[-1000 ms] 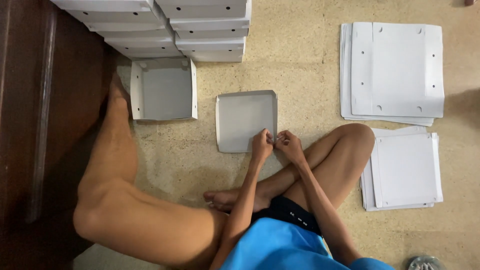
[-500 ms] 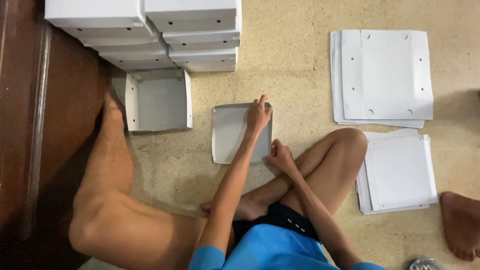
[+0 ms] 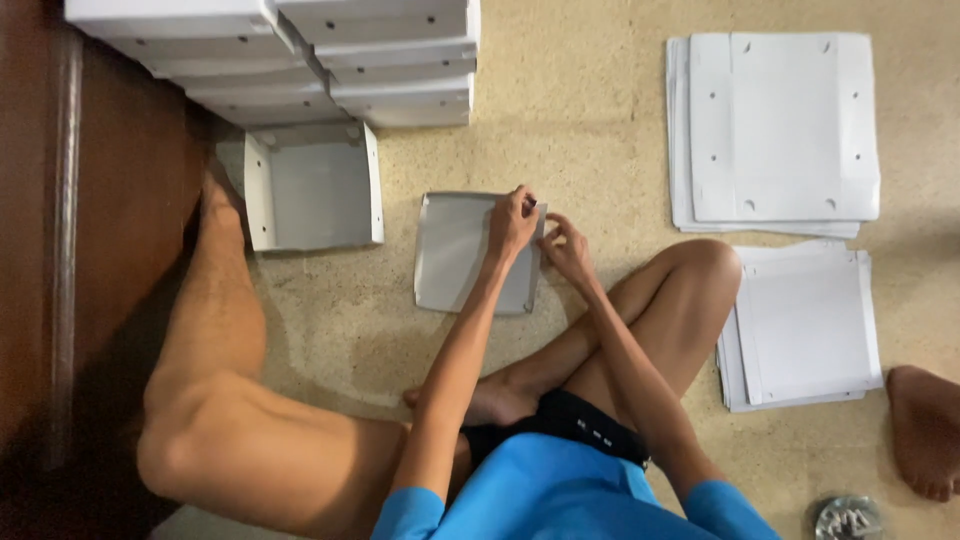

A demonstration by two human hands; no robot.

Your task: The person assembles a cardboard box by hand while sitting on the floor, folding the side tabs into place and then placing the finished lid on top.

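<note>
We sit on the floor [image 3: 600, 150] with one leg crossed and the other stretched out, both hands at the right edge of a shallow grey tray [image 3: 455, 250] lying flat just ahead of us. Our left hand [image 3: 512, 225] reaches across the tray and closes its fingers on the upper right corner, pinching the raised rim there. Our right hand [image 3: 568, 250] sits just beside it, touching the same edge a little lower, fingers curled in narrow; we cannot tell whether it grips the rim or only presses it. Most of the tray spreads to the left of both hands, its far and left rims standing up.

Further left of the hands, an open box [image 3: 312, 190] with upright walls rests on the floor beside our outstretched leg. Beyond it, ahead and to the left of the hands, a stack of boxes [image 3: 290, 60] stands in two columns against dark wooden furniture [image 3: 90, 250]. Well to the right of the hands lie two piles of flat sheets: the far pile [image 3: 780, 130], with small holes, and the near pile [image 3: 805, 325], just past our bent knee. Another person's bare foot [image 3: 925, 430] shows at the right edge, near that pile.
</note>
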